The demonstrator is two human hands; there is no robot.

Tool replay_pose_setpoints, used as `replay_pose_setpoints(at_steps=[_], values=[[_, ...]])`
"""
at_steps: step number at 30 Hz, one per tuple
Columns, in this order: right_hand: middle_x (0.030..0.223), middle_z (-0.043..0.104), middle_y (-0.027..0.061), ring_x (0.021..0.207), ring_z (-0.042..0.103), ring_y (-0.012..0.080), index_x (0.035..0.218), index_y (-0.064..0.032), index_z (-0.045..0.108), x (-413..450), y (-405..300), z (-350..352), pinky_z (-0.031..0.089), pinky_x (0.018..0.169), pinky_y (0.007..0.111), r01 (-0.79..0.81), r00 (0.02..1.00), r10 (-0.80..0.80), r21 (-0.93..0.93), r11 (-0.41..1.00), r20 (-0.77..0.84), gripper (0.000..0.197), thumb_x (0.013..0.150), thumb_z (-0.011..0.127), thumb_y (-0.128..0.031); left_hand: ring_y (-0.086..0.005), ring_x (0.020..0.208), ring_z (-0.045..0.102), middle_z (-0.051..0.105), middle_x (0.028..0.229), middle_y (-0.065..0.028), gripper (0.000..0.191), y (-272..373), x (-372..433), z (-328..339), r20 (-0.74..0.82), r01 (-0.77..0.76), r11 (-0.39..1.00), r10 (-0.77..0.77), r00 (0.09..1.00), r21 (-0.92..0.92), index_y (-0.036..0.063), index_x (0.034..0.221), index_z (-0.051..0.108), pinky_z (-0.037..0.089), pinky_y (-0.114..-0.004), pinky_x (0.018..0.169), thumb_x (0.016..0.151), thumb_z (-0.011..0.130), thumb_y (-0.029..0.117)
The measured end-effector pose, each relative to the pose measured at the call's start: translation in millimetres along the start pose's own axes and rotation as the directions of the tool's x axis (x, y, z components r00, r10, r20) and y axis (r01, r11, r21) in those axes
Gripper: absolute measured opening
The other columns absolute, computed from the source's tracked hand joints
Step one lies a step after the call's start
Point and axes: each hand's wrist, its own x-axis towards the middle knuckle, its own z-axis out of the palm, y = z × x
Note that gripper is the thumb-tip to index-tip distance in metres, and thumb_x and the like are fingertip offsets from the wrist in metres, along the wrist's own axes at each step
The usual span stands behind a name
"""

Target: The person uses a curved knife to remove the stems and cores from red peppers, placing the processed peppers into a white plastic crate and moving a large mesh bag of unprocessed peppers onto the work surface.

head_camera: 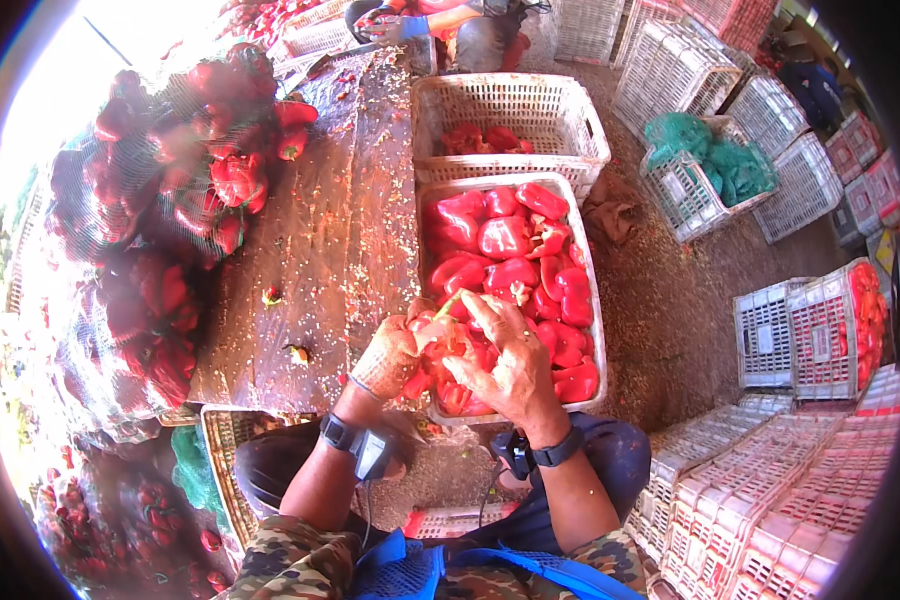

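Observation:
A red bell pepper with a green stem is between my hands, over the near end of a white plastic crate. My left hand, in a stained knit glove, grips its left side. On the other side, my bare right hand has its thumb and index finger around the pepper, with the index fingertip near the stem. My fingers partly hide it. Glossy red peppers fill the crate beneath, some of them opened or broken.
Left of the crate is a seed-strewn table with scraps and mesh bags of peppers. Another crate, holding some red pieces, adjoins beyond. Stacked crates and one with green netting stand rightward. Another person sits at the far end.

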Motion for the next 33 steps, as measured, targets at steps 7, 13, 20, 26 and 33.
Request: replay_pose_setpoints(at_steps=[7,13,20,26,33], values=[[0.101,0.066,0.0166,0.083,0.067,0.0366,0.125,-0.0139,0.064,-6,14,-5,0.055,0.070,0.042,-0.055,0.976,0.069,-0.076,0.996,0.207,0.049,0.077,0.074,-0.011,-0.0349,0.086,0.064,0.069,0.103,-0.0123,0.039,-16,17,-18,0.546,-0.696,0.506,0.435,0.716,0.509,0.0154,0.115,0.069,0.053,-0.042,0.074,0.076,0.070,0.016],[0.095,0.067,0.0156,0.084,0.067,0.0373,0.112,-0.0140,0.068,-12,21,-7,0.055,0.070,0.043,-0.101,0.990,0.102,-0.016,0.995,0.096,0.037,0.076,0.077,-0.016,-0.0173,0.095,0.065,0.069,0.102,-0.0055,0.033,-37,15,5,0.329,-0.107,0.986,0.059,0.942,0.129,0.0037,0.112,0.066,0.052,-0.032,0.082,0.088,0.072,0.025],[0.085,0.066,0.0135,0.075,0.069,0.0287,0.102,-0.0033,0.063,-23,28,0,0.054,0.065,0.039,-0.214,0.959,0.249,0.231,0.949,-0.136,0.026,0.080,0.075,-0.010,-0.0131,0.079,0.065,0.069,0.094,-0.0048,0.029,-32,9,43,-0.004,0.185,0.961,-0.189,0.982,-0.204,0.0015,0.110,0.065,0.053,-0.028,0.065,0.091,0.067,0.024],[0.083,0.066,0.0077,0.071,0.063,0.0141,0.102,-0.0014,0.059,-28,46,-10,0.054,0.066,0.030,-0.234,0.899,0.353,0.397,0.888,-0.260,0.019,0.086,0.070,0.001,-0.0146,0.090,0.068,0.069,0.100,-0.0068,0.030,-40,15,49,-0.123,0.184,0.953,-0.219,0.968,-0.242,0.0022,0.111,0.063,0.056,-0.029,0.075,0.098,0.062,0.029],[0.092,0.066,0.0077,0.075,0.063,0.0104,0.111,-0.0005,0.056,-27,44,-87,0.047,0.058,0.022,-0.224,0.592,0.579,0.577,0.786,-0.560,0.026,0.089,0.071,-0.002,-0.0206,0.079,0.068,0.066,0.085,-0.0089,0.053,-8,89,105,-0.148,-0.151,0.665,0.372,0.916,0.731,0.0031,0.113,0.059,0.055,-0.032,0.073,0.073,0.081,0.028]])
